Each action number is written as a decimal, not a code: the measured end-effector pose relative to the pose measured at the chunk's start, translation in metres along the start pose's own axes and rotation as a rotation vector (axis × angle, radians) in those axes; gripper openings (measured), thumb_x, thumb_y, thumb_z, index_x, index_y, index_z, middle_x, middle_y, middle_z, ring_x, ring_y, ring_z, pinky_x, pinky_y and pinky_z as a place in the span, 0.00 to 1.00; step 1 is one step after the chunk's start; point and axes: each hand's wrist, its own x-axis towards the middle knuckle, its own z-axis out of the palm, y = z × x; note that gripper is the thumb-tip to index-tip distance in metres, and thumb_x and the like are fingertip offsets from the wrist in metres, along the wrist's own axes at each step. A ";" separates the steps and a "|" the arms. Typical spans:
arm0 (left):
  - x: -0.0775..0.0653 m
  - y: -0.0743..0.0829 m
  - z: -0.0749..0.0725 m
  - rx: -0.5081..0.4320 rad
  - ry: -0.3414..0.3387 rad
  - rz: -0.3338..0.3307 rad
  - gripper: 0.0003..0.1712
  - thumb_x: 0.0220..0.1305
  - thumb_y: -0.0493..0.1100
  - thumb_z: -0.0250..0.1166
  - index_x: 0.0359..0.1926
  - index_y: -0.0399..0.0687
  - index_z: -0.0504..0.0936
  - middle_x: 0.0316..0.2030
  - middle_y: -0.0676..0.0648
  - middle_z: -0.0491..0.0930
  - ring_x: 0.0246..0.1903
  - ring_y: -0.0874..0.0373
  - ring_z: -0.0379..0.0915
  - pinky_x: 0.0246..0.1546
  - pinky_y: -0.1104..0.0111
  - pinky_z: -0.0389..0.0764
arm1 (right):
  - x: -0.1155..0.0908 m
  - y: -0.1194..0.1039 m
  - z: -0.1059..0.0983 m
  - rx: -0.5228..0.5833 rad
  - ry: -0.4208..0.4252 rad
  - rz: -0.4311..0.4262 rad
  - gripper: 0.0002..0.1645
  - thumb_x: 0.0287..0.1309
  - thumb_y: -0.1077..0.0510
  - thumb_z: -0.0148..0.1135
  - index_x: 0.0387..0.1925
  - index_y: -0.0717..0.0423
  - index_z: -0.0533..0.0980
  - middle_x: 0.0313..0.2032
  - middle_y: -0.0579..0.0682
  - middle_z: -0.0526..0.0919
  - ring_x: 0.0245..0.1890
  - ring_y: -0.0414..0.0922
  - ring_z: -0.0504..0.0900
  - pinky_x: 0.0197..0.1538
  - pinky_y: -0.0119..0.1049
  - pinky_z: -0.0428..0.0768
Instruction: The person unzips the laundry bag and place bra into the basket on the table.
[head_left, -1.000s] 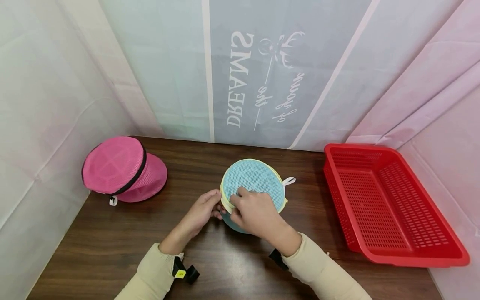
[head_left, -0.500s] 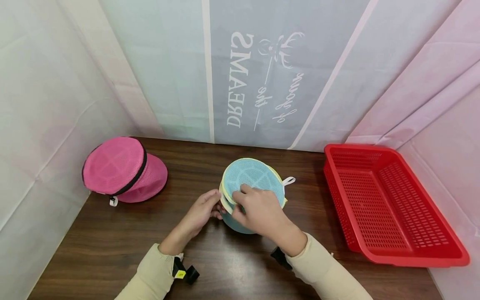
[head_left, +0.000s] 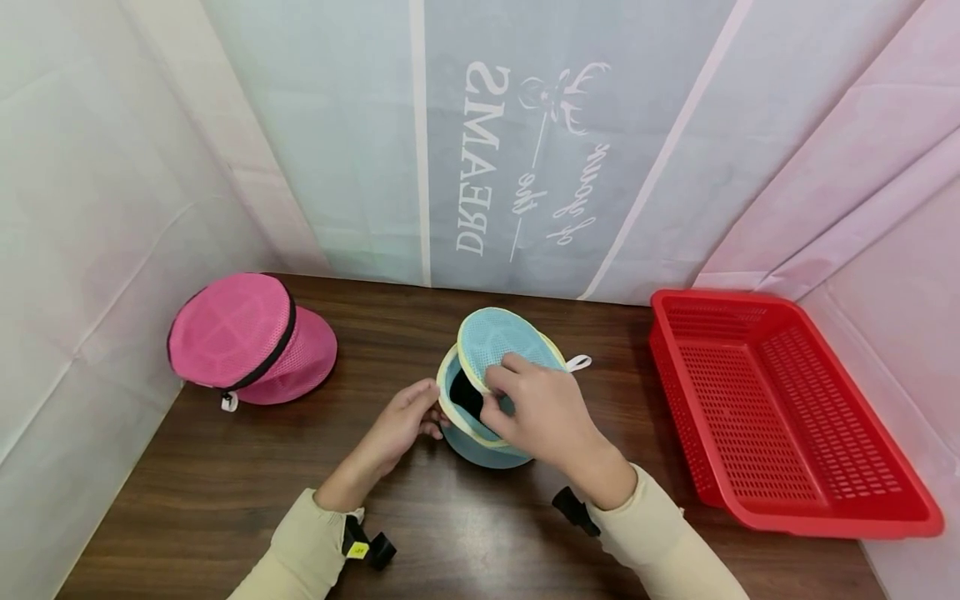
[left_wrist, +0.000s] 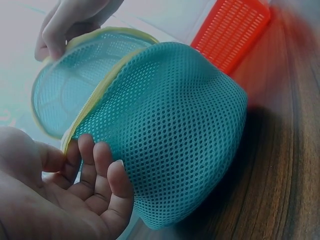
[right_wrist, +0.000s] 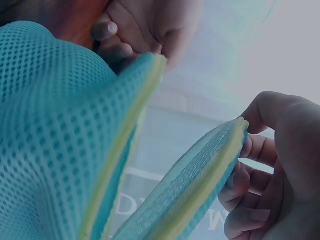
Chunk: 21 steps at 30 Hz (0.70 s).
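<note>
A blue mesh laundry bag [head_left: 487, 454] with yellow zip edging stands on the table, its round lid [head_left: 498, 337] lifted partway. Something black [head_left: 467, 396] shows inside through the gap. My right hand [head_left: 543, 408] pinches the lid's near edge between thumb and fingers; the right wrist view shows the lid's yellow rim [right_wrist: 240, 127] in that pinch. On the other side, my left hand [head_left: 405, 417] pinches the yellow rim of the bag's mouth between thumb and forefinger, its other fingers [left_wrist: 102, 167] loosely bent beside the mesh wall. A white loop tab [head_left: 579, 363] sticks out at the bag's right.
At the left stands a pink mesh bag [head_left: 232, 329] with a black zip band, leaning and closed. A red plastic basket [head_left: 675, 400] sits at the right. Printed cloth walls [head_left: 360, 150] enclose the back and sides of the wooden table [head_left: 187, 492].
The right hand has drawn the lid's near edge up and to the right, so the bag's mouth has opened and the black thing inside shows. The left hand has stayed at the rim.
</note>
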 end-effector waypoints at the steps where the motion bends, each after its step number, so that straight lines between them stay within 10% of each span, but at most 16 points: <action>1: 0.000 0.000 0.000 0.005 0.000 0.003 0.17 0.82 0.42 0.43 0.42 0.35 0.73 0.32 0.45 0.74 0.34 0.54 0.74 0.34 0.68 0.80 | 0.000 0.001 -0.002 0.003 0.012 0.001 0.12 0.49 0.60 0.61 0.19 0.45 0.68 0.21 0.39 0.62 0.17 0.33 0.55 0.17 0.29 0.56; 21: -0.005 0.002 -0.007 0.019 0.059 -0.010 0.17 0.83 0.40 0.43 0.47 0.31 0.73 0.33 0.44 0.75 0.36 0.53 0.75 0.35 0.67 0.81 | -0.010 0.027 -0.039 0.063 0.203 0.129 0.08 0.54 0.60 0.59 0.22 0.47 0.72 0.24 0.41 0.71 0.19 0.35 0.65 0.19 0.33 0.66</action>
